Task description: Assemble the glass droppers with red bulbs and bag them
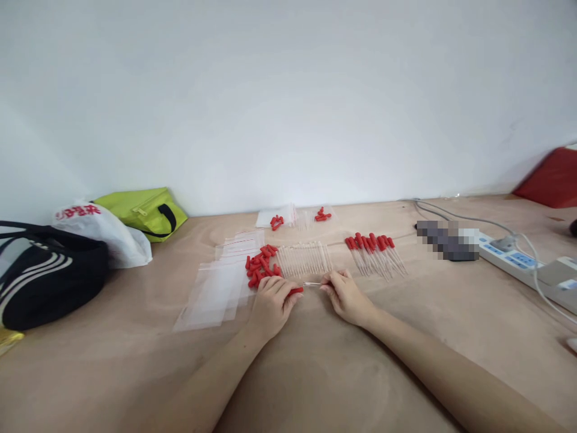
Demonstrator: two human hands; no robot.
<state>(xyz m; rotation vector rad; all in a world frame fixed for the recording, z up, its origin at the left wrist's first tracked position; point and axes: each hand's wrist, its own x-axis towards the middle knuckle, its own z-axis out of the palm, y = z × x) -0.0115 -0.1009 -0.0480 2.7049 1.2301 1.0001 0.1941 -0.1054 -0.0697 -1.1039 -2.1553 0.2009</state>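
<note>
In my left hand is a red rubber bulb, pinched with its end pointing right. My right hand pinches a thin clear glass tube whose free end points left at the bulb; a small gap separates the two. Behind my left hand lies a pile of loose red bulbs. A row of clear tubes lies just beyond both hands. To the right, several tubes with red bulbs on them lie side by side.
Clear zip bags overlap on the left. Near the wall lie bags with red bulbs. A black bag, a white plastic bag and a green bag stand far left. A power strip with cables sits right.
</note>
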